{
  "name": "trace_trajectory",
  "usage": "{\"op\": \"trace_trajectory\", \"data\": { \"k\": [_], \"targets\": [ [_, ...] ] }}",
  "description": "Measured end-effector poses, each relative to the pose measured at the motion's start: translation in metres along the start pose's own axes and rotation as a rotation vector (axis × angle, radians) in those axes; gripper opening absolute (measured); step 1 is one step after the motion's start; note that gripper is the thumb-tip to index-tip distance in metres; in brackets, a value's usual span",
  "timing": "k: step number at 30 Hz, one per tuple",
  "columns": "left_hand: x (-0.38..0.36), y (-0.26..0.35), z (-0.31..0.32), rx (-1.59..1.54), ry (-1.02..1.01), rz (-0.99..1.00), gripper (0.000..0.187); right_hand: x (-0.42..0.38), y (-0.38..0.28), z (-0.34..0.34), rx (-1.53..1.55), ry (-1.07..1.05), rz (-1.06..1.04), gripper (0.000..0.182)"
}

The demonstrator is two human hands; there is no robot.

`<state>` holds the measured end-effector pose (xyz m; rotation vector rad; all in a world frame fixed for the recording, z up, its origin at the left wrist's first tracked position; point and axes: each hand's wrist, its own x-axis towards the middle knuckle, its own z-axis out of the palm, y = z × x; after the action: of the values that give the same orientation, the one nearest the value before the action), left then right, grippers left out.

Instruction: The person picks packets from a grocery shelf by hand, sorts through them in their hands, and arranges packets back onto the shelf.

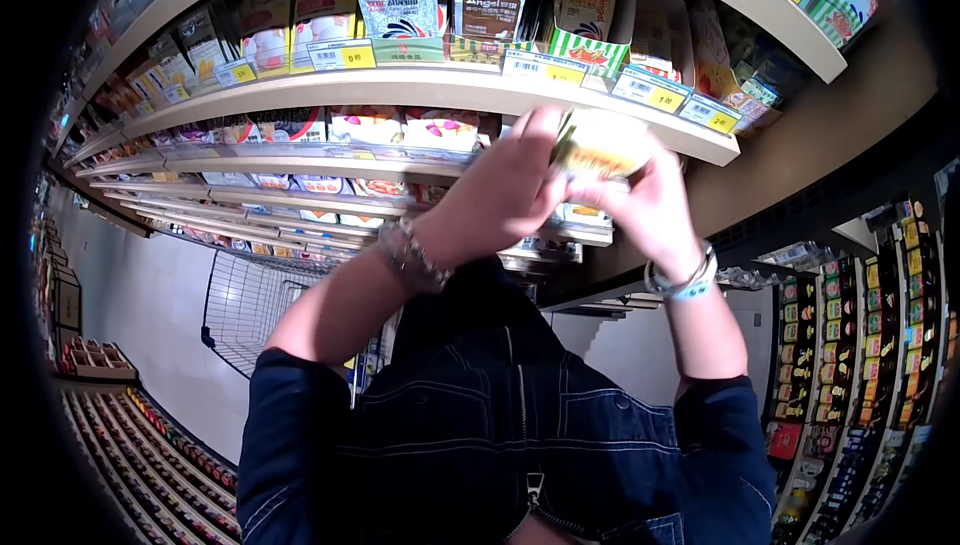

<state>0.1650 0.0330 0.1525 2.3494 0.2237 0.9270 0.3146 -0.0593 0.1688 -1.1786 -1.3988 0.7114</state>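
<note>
A yellowish packet [605, 157], smeared by motion, is held up in front of the shelf edge between my two hands. My right hand [648, 200] grips it from the right, thumb across its lower front. On its left side my left hand [510, 185] is closed, fingers curled at a dark greenish edge that may belong to a second packet. Just above and behind them is a shelf with small sachets, among them a brown and white Angel sachet [488, 13] and a silvery white sachet [400, 13].
Price tags [650, 92] line the shelf's front edge, and more stocked shelves [250, 158] run below it. A wire shopping cart [255, 300] stands on the floor at lower left. Racks of packaged goods [830, 345] are at right, and another long display [150, 455] at lower left.
</note>
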Motion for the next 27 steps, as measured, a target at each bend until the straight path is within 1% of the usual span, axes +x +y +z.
{"op": "trace_trajectory", "data": {
  "k": [1, 2, 3, 5, 7, 8, 9, 11, 12, 13, 15, 17, 19, 21, 22, 25, 27],
  "targets": [
    [0.018, 0.011, -0.005, 0.109, 0.126, -0.001, 0.042, 0.016, -0.006, -0.012, -0.089, -0.012, -0.047, 0.043],
    [0.031, 0.012, -0.008, 0.197, 0.256, 0.123, 0.046, 0.029, -0.007, -0.018, -0.034, 0.056, -0.118, 0.043],
    [0.046, 0.004, -0.011, 0.109, 0.229, 0.12, 0.05, 0.045, -0.013, -0.029, -0.292, 0.041, -0.269, 0.043],
    [0.061, 0.002, -0.017, 0.037, 0.264, 0.071, 0.061, 0.067, -0.009, -0.042, -0.174, 0.129, -0.304, 0.038],
    [0.064, 0.001, -0.018, 0.02, 0.298, 0.016, 0.07, 0.088, -0.012, -0.055, -0.394, 0.15, -0.419, 0.036],
    [0.064, 0.0, -0.019, 0.014, 0.326, 0.01, 0.066, 0.098, -0.012, -0.061, -0.495, 0.175, -0.456, 0.036],
    [0.064, -0.001, -0.02, 0.008, 0.354, 0.003, 0.062, 0.102, -0.011, -0.059, -0.476, 0.202, -0.459, 0.034],
    [0.054, 0.004, -0.02, 0.078, 0.261, -0.013, 0.05, 0.118, -0.004, -0.07, -0.697, 0.181, -0.476, 0.032],
    [0.053, -0.005, -0.016, 0.208, 0.311, 0.118, 0.037, 0.12, -0.004, -0.075, -0.801, 0.169, -0.247, 0.035],
    [0.053, -0.009, -0.015, 0.213, 0.292, 0.129, 0.035, 0.122, -0.012, -0.069, -0.879, 0.167, -0.074, 0.039],
    [0.053, -0.013, -0.015, 0.221, 0.255, 0.151, 0.032, 0.128, -0.008, -0.063, -0.797, 0.16, -0.034, 0.04],
    [0.055, -0.014, -0.015, 0.243, 0.235, 0.121, 0.031, 0.135, 0.006, -0.059, -0.683, 0.183, -0.209, 0.043],
    [0.058, -0.011, -0.018, 0.255, 0.196, 0.062, 0.032, 0.14, 0.003, -0.054, -0.781, 0.105, -0.08, 0.046],
    [0.062, -0.011, -0.017, 0.333, 0.177, 0.039, 0.034, 0.141, -0.017, -0.05, -1.07, -0.081, 0.368, 0.049],
    [0.064, -0.011, -0.016, 0.372, 0.167, 0.027, 0.035, 0.137, -0.009, -0.05, -0.947, -0.03, 0.206, 0.048],
    [0.072, -0.015, -0.013, 0.474, 0.073, -0.089, 0.041, 0.139, -0.008, -0.051, -1.051, -0.017, 0.274, 0.043],
    [0.077, -0.014, -0.015, 0.501, 0.013, -0.126, 0.042, 0.137, 0.002, -0.054, -1.039, 0.082, 0.062, 0.043]
  ]
}}
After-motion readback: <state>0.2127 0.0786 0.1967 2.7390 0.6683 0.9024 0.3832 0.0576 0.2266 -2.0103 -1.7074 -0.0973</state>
